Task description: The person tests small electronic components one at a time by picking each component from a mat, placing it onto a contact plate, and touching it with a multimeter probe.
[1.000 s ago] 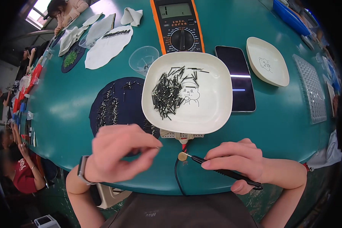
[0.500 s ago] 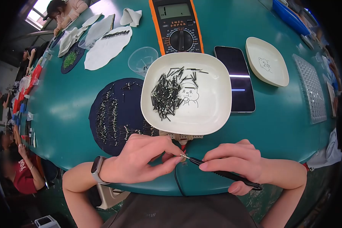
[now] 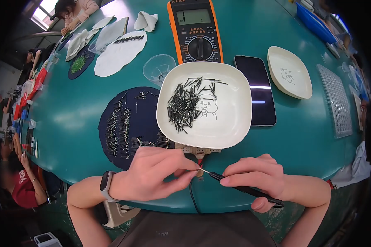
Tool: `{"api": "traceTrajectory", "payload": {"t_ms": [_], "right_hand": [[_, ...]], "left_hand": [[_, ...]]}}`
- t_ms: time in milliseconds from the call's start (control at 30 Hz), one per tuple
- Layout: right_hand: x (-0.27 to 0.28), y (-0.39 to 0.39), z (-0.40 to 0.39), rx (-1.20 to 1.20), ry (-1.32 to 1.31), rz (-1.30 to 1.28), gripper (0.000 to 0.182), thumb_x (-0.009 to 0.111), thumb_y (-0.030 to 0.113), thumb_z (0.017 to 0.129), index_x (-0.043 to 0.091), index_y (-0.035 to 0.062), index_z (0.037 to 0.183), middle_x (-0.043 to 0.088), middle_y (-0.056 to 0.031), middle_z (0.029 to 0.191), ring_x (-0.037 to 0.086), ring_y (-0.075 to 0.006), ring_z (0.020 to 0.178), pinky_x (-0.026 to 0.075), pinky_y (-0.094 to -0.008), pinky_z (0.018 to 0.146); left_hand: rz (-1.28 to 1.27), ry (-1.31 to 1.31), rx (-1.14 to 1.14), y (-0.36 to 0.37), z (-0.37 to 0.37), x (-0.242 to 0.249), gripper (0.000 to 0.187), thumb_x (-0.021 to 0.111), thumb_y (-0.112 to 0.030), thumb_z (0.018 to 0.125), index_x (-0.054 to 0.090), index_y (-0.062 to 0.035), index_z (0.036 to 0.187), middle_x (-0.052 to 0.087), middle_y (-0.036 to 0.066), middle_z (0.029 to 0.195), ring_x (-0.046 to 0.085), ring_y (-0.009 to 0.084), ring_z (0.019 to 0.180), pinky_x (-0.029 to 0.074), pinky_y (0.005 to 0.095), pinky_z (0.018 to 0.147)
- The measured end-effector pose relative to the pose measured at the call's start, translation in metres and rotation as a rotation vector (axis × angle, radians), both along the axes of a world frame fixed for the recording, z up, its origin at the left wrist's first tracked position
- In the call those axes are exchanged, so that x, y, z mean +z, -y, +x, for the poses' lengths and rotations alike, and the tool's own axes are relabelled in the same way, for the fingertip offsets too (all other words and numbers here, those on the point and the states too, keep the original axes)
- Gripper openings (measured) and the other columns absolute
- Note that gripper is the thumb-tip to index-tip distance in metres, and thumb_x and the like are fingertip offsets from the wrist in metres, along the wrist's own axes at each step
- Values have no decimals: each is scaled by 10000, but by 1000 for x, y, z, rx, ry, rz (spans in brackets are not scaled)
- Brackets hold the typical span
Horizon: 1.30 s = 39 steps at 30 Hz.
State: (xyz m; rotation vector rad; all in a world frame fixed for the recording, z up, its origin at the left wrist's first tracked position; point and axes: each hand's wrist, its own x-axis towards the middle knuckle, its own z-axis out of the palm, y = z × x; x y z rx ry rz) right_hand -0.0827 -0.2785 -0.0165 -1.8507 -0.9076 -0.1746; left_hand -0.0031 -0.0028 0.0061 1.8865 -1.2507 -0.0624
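Note:
My right hand (image 3: 257, 177) grips a black test probe (image 3: 251, 190), its thin metal tip pointing left at my left fingertips. Thumb and forefinger of my left hand (image 3: 158, 171) are pinched together at that tip; whatever lies between them is too small to make out. Just beyond my hands stands a cream dish (image 3: 231, 127) with a cartoon bear on its bottom. Many small black rod-like parts with metal ends (image 3: 183, 107) are heaped in its left half. A dark wire (image 3: 192, 195) runs down over the table edge between my hands.
An orange-framed multimeter (image 3: 200, 47) showing "1" stands behind the dish. Right of it lie a phone (image 3: 257, 111) and a second cream dish (image 3: 290, 72). At left are a dark round mat (image 3: 132, 119) with rows of small parts, and a clear cup (image 3: 158, 68). Other people sit farther left.
The view has shifted slightly, so the table things appear a little lower. The probe has drawn back slightly to the right, with more of its metal tip showing. My left hand keeps its pinch.

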Motion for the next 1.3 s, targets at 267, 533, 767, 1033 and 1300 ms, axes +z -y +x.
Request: {"api": "traceTrajectory", "payload": {"t_ms": [267,533,767,1033,1300], "right_hand": [[-1,-2,2,6,4,42,551,561,494,978,689,25,1237,670,-117,1087,666,-185,714,445,-262,493],[2,-9,4,-32,42,59,652,361,532,1067,700,-22,1118,695,-166,944,654,-170,609,447,-241,466],[-3,-2,1,-5,-3,29,545,589,487,955,687,40,1250,670,-104,1090,676,-171,748,413,-254,481],[1,1,2,15,-1,-33,541,624,465,932,680,44,1266,669,-96,1103,687,-186,774,427,-257,487],[-1,-1,2,29,-10,0,533,631,449,928,678,41,1267,664,-104,1101,686,-191,769,450,-262,497]], "left_hand": [[550,840,679,-41,60,20,226,768,-167,882,625,-35,766,526,57,749,587,227,692,462,351,550],[725,897,522,-36,54,-2,193,660,-8,680,600,-12,863,500,61,869,590,187,759,480,330,597],[215,432,306,-24,24,31,223,761,51,756,645,10,942,660,91,814,639,205,645,501,294,548],[25,-62,-46,-1,1,-1,174,775,-8,808,669,-43,941,661,43,738,630,181,549,465,299,454],[26,-72,-68,1,3,-3,161,763,-14,831,664,-27,957,696,62,771,601,160,542,437,278,457]]}}
